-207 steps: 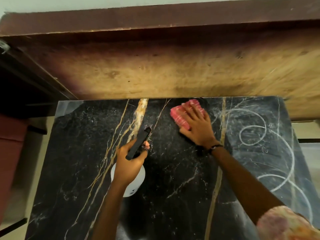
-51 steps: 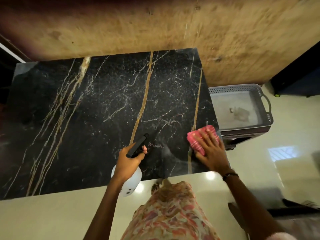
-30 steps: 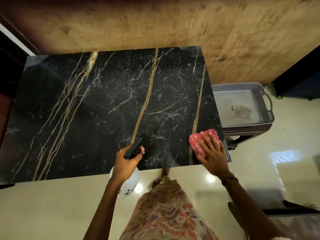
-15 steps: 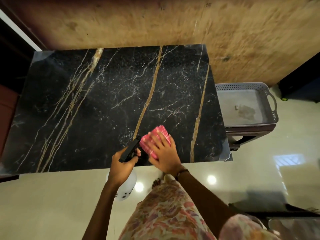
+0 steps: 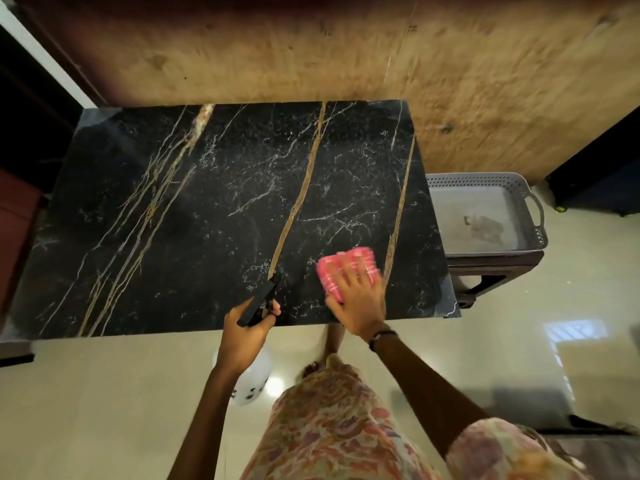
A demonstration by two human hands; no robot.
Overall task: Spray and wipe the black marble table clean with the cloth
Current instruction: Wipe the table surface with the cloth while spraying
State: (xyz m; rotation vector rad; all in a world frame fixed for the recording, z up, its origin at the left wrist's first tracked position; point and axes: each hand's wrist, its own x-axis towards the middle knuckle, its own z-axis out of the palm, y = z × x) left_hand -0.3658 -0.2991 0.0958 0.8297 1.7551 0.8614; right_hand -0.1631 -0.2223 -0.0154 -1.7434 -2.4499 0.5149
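Observation:
The black marble table (image 5: 194,216) with gold and white veins fills the middle of the head view. My right hand (image 5: 358,301) presses flat with spread fingers on a folded pink cloth (image 5: 341,268) near the table's front edge, right of centre. My left hand (image 5: 244,336) grips the black trigger head of a white spray bottle (image 5: 251,382), held just off the front edge, nozzle pointing over the marble. The bottle's body hangs below my hand, partly hidden by my wrist.
A grey perforated basket (image 5: 535,216) sits on a dark stool to the right of the table. A wooden panel (image 5: 346,53) runs behind the table. Glossy cream floor (image 5: 86,410) lies in front, where I stand in a floral garment (image 5: 332,431).
My right hand has slid the pink cloth to the right along the front edge, away from the sprayer. My left hand and the bottle have stayed in place.

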